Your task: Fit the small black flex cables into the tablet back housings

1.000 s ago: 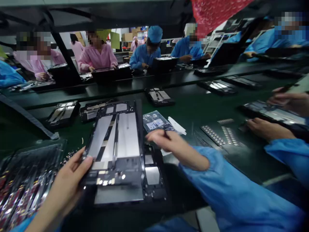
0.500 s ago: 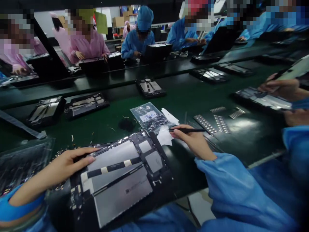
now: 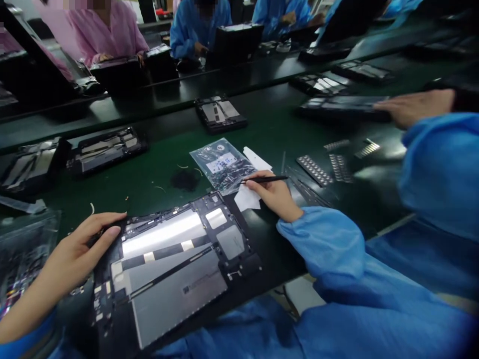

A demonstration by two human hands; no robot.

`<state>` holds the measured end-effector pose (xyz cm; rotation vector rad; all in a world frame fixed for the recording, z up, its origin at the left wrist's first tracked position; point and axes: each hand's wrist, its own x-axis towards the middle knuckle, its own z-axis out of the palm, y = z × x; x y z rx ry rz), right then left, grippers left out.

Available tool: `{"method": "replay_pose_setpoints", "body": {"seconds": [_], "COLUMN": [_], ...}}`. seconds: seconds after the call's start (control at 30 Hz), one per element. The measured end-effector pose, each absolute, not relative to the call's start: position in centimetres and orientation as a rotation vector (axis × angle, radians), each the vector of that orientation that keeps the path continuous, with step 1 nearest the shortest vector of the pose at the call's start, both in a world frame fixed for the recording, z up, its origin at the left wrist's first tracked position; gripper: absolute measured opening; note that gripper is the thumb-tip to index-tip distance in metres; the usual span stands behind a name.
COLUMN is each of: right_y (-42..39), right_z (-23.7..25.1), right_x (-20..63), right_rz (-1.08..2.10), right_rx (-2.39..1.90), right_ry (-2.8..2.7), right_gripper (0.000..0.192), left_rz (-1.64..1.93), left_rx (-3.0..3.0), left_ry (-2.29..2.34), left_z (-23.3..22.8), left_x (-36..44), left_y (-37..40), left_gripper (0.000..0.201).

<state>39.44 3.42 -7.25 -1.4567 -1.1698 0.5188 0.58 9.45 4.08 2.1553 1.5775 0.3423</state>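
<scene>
Open-backed black tablet chassis with silver shield plates [image 3: 168, 269] at near edge of green conveyor mat [image 3: 284, 124], long axis slanted from near-left toward far-right. Left hand [image 3: 80, 249] spread flat on far-left corner of chassis, holding nothing; right hand [image 3: 275, 194] just beyond far-right corner, pinched on thin black tweezers [image 3: 267, 178]. Tips over clear plastic bag of small parts [image 3: 222, 164], contents too small to tell.

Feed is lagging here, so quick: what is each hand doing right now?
Left hand: open, fingers resting on the corner of the opened tablet, gripping nothing.
Right hand: closed on thin black tweezers.
</scene>
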Motion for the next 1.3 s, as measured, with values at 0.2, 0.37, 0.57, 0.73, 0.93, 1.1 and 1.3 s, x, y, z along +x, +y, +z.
{"method": "replay_pose_setpoints", "body": {"seconds": [0.2, 0.37, 0.57, 0.73, 0.93, 1.1, 1.3], "right_y": [3.5, 3.2, 3.3, 2.8, 1.7, 2.1, 3.4], "right_z": [-6.9, -6.4, -6.2, -5.7, -1.3, 3.2, 4.5], "right_x": [39.4, 39.1, 39.0, 39.0, 36.2, 30.2, 26.3], "right_rz": [0.524, 0.590, 0.662, 0.701, 0.823, 1.173, 1.510], "right_rx": [-1.449, -1.426, -1.431, -1.446, -1.315, -1.136, -1.040], "right_ry": [-1.193, -1.232, -1.202, -1.113, -1.035, -1.219, -1.193], "right_gripper": [0.021, 0.021, 0.027, 0.031, 0.029, 0.024, 0.024], "left_rz": [0.296, 0.264, 0.273, 0.277, 0.625, 0.465, 0.557], "left_rx": [2.131, 2.103, 2.080, 2.084, 2.096, 1.637, 1.381], "left_ry": [1.638, 1.642, 1.636, 1.657, 1.452, 1.010, 0.990], "left_z": [4.3, 4.8, 4.8, 4.6, 5.5, 6.5, 5.9], "left_x": [0.9, 1.4, 1.5, 1.0, 2.1, 6.0, 7.4], "left_y": [9.5, 9.1, 9.1, 9.0, 7.2, 4.6, 3.1], "left_gripper": [0.054, 0.047, 0.043, 0.042, 0.033, 0.043, 0.022]}}
